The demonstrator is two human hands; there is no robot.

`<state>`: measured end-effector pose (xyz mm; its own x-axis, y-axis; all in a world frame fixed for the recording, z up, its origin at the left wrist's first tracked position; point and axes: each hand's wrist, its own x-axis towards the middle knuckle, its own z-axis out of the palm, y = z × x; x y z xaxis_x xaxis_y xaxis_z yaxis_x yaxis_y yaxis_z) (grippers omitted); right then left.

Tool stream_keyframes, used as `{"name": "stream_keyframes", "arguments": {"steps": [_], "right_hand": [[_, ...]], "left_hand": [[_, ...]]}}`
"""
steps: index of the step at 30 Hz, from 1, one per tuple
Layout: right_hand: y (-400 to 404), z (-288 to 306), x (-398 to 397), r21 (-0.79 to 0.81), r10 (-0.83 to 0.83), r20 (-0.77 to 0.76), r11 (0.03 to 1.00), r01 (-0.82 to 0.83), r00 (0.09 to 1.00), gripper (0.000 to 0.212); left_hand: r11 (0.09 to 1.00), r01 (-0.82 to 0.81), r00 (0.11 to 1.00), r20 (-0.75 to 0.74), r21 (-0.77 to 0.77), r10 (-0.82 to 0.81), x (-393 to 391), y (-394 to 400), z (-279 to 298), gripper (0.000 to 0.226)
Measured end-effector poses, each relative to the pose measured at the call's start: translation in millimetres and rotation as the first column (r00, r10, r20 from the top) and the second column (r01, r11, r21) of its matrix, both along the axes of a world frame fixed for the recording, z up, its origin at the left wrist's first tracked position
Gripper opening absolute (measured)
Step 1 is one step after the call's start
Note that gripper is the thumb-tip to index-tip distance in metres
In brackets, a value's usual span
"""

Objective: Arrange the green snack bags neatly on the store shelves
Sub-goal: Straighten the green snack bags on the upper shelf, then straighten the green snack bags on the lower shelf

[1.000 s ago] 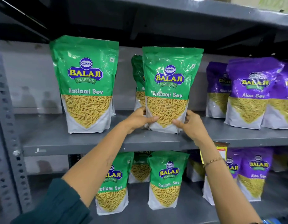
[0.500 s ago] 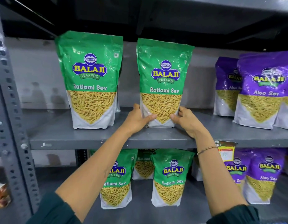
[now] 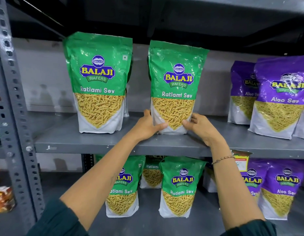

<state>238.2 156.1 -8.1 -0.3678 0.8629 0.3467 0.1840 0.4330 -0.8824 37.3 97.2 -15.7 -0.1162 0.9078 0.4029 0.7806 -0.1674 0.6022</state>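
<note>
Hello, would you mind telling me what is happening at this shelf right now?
A person is straightening snack stock. The left hand and right hand grip the base of a green Ratlami Sev bag, upright on the upper shelf beside another green bag. Purple Aloo Sev bags stand to the right.

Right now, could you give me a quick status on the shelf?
Left hand and right hand gripping base of upright green bag. Bag standing on upper shelf. Nothing blocking.
</note>
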Motion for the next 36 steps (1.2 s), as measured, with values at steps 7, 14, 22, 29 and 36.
{"name": "stream_keyframes", "arguments": {"steps": [7, 14, 22, 29, 36], "right_hand": [[-86.8, -35.4, -29.4, 0.309, -0.304, -0.471, 0.822, 0.478, 0.828, 0.018], [-135.5, -164.6, -85.0, 0.115, -0.158, -0.285, 0.974, 0.197, 0.945, 0.019], [-75.2, -290.6, -105.3, -0.37, -0.07, 0.235, 0.916, 0.156, 0.969, 0.021], [-62.4, -339.8, -131.9, -0.391, 0.07, 0.306, 0.918, 0.059, 0.949, 0.072], [-42.2, -338.9, -149.9, -0.298, 0.093, 0.291, 0.955, -0.002, 0.952, 0.047]], "left_hand": [[0.798, -0.11, 0.953, 0.29, 0.593, -0.084, 16.6, -86.4, -50.2, 0.016], [0.873, -0.337, 0.813, 0.576, 0.352, 0.082, -22.8, -125.3, -166.8, 0.009], [0.838, -0.403, 0.668, 0.508, -0.368, 0.544, -98.6, -100.6, -270.3, 0.051], [0.824, -0.013, 0.801, 0.488, -0.566, 0.348, -123.0, -87.9, -311.5, 0.089], [0.908, -0.022, 0.734, 0.61, -0.418, 0.299, -122.0, -61.5, -316.5, 0.087]]}}
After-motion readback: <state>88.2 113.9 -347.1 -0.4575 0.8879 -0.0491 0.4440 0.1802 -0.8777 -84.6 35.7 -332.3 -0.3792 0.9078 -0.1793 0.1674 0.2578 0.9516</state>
